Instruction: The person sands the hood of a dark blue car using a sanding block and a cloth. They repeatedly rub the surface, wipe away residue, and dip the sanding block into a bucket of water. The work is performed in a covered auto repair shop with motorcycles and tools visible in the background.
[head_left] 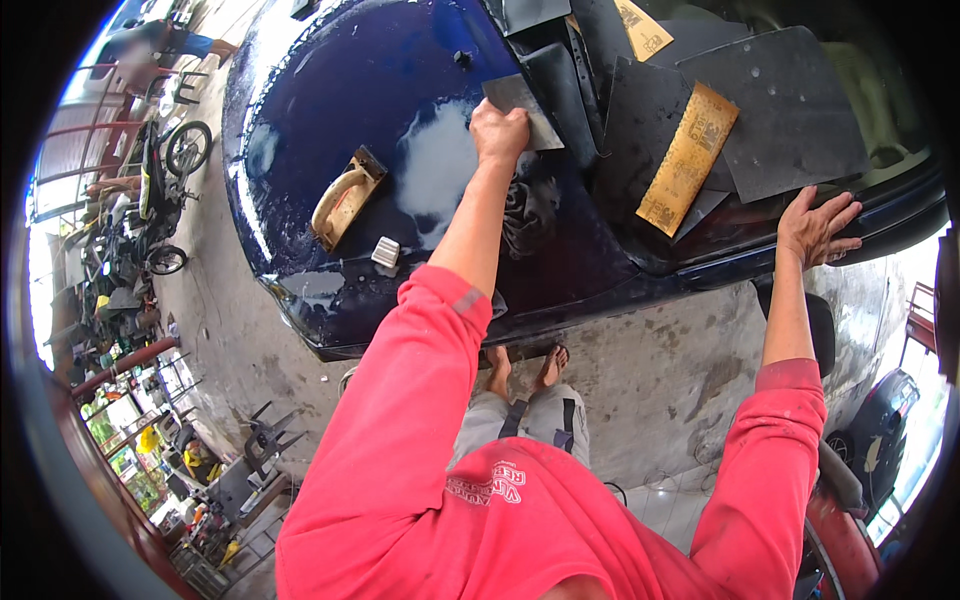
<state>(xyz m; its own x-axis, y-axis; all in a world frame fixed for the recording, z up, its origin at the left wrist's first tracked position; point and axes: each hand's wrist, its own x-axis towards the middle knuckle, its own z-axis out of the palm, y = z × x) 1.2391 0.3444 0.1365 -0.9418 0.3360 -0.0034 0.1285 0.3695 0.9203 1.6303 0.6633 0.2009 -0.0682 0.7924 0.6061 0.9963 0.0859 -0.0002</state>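
My left hand (pixel 498 130) is closed on a folded grey piece of sandpaper (pixel 538 122), over the dark blue car hood (pixel 340 90) near the base of the windshield. Its fingertips are mostly hidden from above. My right hand (pixel 815 228) lies with fingers spread on the car's edge beside the windshield, touching or close to a large black sandpaper sheet (pixel 790 120). More dark sheets and a yellow printed strip (pixel 688 160) rest on the glass. Just below my left hand, a crumpled black cloth (pixel 530 215) sits on the hood.
Left of my arm, a handled sanding block (pixel 345 200) and a small white ribbed block (pixel 385 252) lie on the hood. Pale patches mark the wet paint. A motorcycle (pixel 165 190) and another person (pixel 150 50) are at far left. A side mirror (pixel 805 325) juts out below my right hand.
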